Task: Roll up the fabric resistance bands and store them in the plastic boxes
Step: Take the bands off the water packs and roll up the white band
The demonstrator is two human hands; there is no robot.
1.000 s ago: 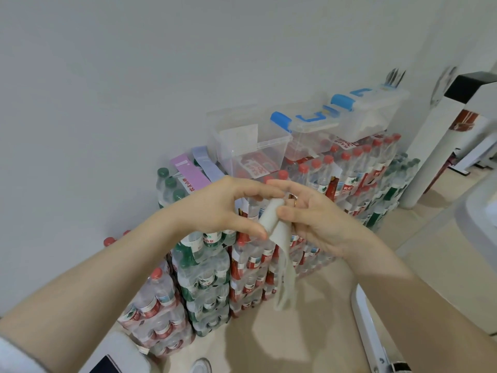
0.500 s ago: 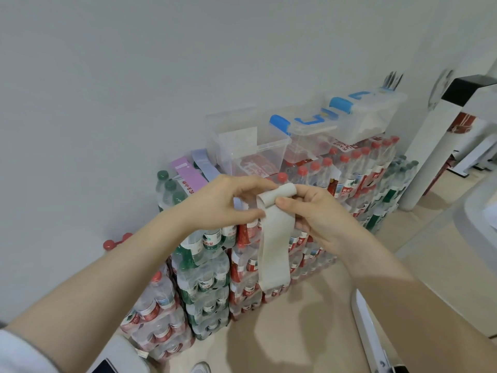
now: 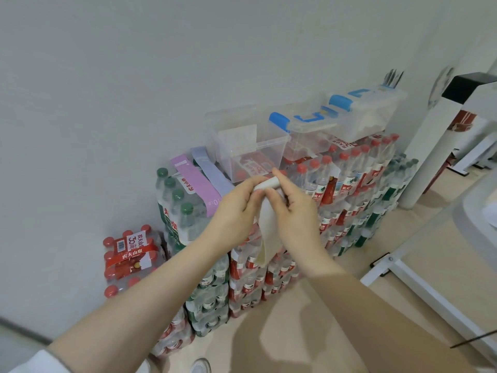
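— Since half a second ago the roll has thickened and the hanging tail is shorter?

— Yes. Both hands pinch the cream resistance band (image 3: 265, 224) at its rolled top: left hand (image 3: 236, 205) and right hand (image 3: 294, 208) closed on it, held in the air in front of the stacked water bottle packs (image 3: 347, 189).

— Step?

— Mid-roll, I judge. Next: wind in the tail, keep it tight, then reach to the open clear plastic box (image 3: 250, 149) just behind. Purple band (image 3: 196, 184) and blue band (image 3: 209, 170) wait beside it.
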